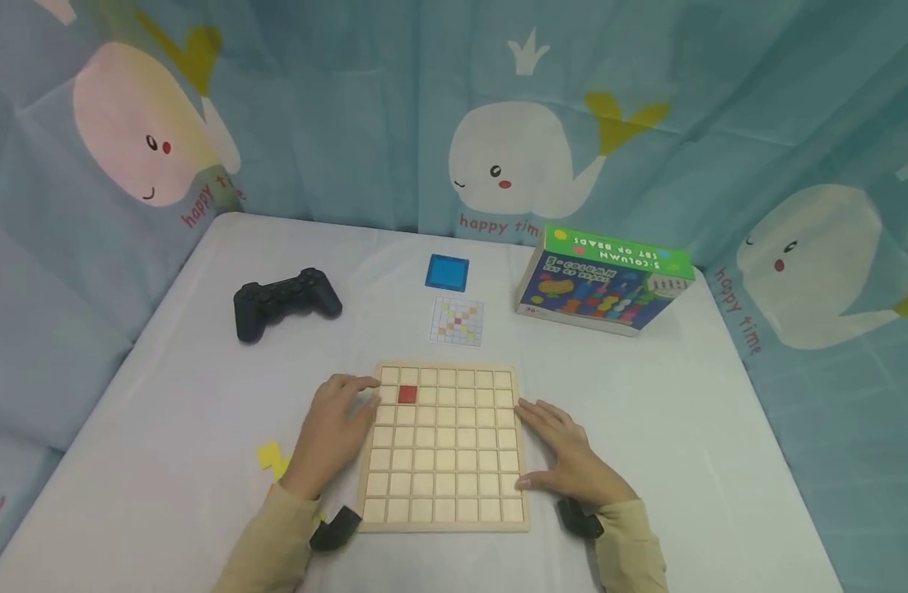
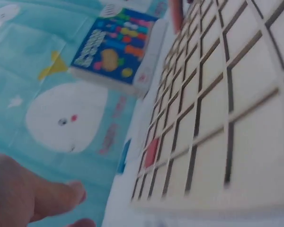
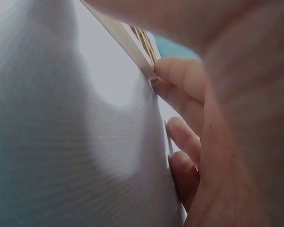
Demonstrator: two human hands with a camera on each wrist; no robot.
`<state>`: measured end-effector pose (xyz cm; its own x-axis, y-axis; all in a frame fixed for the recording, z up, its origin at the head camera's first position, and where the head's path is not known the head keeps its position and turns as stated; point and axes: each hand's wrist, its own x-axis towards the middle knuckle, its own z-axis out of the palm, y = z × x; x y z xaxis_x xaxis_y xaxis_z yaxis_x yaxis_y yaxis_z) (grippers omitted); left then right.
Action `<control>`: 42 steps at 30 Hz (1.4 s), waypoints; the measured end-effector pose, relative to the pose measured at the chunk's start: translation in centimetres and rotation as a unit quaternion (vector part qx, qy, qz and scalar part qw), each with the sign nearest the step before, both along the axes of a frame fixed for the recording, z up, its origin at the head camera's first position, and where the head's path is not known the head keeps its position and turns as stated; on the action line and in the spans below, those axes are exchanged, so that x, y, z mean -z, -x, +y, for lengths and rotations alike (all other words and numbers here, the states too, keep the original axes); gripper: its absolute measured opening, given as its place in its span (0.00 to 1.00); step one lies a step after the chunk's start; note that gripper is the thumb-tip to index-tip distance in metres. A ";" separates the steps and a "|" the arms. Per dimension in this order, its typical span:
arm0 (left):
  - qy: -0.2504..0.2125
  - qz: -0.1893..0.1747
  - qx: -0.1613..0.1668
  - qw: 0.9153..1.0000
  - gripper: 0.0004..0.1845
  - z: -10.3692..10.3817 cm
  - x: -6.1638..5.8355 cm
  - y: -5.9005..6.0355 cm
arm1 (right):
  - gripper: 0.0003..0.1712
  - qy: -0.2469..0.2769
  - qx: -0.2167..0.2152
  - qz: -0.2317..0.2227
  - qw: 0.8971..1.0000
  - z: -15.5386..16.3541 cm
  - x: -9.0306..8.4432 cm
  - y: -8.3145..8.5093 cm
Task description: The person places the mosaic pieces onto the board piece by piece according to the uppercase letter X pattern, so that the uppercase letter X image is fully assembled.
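My left hand (image 1: 333, 432) and right hand (image 1: 565, 457) lie open, flat, bracing the board (image 1: 444, 445) at nine and three; it looks stiff, light, best held by its edges.

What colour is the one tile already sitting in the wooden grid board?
Red. The tile shows best in the head view, in the board's far-left corner area.

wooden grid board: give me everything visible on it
The wooden grid board is a pale, square tray lying flat on the white table, near its front edge. Thin ribs divide it into seven by seven square cells inside a raised rim. One red tile sits in the second row from the far edge, second column from the left; the other cells look bare. The left hand rests on its left edge, fingers reaching over the far-left corner; the right hand touches its right edge.
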<state>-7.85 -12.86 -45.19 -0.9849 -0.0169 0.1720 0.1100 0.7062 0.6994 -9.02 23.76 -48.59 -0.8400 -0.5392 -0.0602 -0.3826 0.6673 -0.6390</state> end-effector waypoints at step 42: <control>0.155 -0.153 -0.139 0.966 0.18 -8.3 1.5 -6.5 | 0.51 0.011 0.008 0.015 1.000 0.2 -0.1 0.0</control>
